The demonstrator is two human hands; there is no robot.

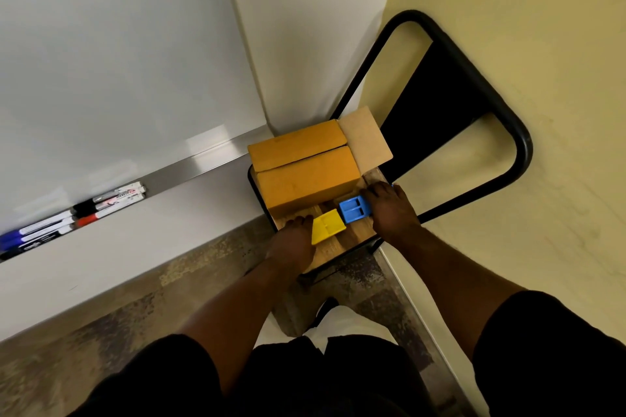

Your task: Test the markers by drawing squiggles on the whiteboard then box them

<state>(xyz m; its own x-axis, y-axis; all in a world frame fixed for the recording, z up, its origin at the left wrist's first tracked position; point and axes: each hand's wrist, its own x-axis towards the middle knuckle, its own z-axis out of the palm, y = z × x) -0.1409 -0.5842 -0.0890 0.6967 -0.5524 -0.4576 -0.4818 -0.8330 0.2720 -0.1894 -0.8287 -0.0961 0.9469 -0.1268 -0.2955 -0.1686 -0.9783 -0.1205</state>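
Several markers (72, 217) with black, red and blue caps lie in the metal tray (203, 164) under the blank whiteboard (111, 61) at the left. A brown cardboard box (305, 169) with one flap open stands on a small wooden seat (338, 244). In front of the box lie a yellow plastic piece (327, 226) and a blue plastic piece (354, 209). My left hand (293, 245) rests beside the yellow piece, touching its left edge. My right hand (391, 210) lies on the right end of the blue piece; its fingers are not clearly seen.
A black metal chair frame (487, 88) rises behind the seat against the yellow wall. The whiteboard's wall and the yellow wall meet in a corner just behind the box. Mottled carpet (101, 332) covers the floor at the lower left.
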